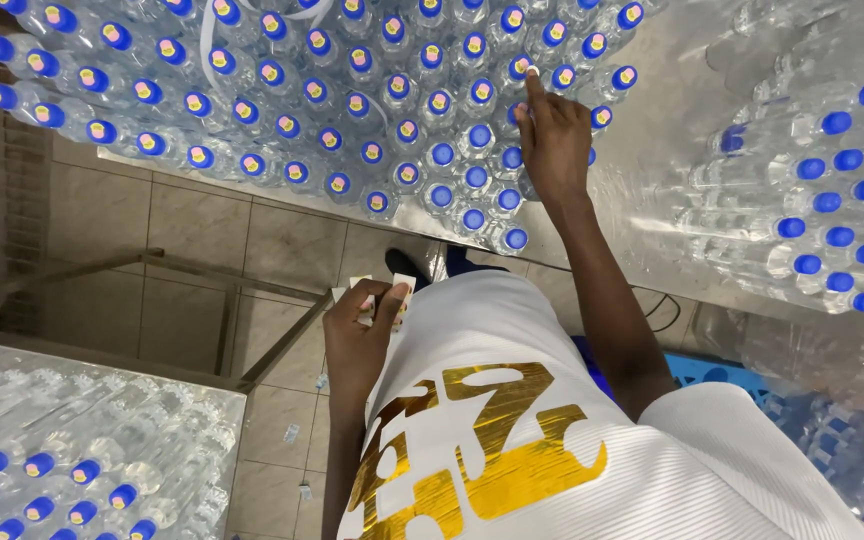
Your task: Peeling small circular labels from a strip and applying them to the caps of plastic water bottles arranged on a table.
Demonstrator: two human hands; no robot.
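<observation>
Right hand point(552, 140) is reaching toward 12 o'clock, index fingertip pressing a bottle cap point(519, 68), other fingers curled, likely sticking labels. Left hand point(362, 330) is gripping a sticker sheet point(384, 292), keeping it handy.

1. Bottles point(372, 110): clear; blue caps, many with a pale pink-and-yellow sticker.
2. Right-side bottles point(832, 190): clear; plain blue caps.
3. Shirt point(552, 420): white, ribbed; gold print.
4. Floor tiles point(192, 240): beige.
5. Crate point(722, 375): blue.
</observation>
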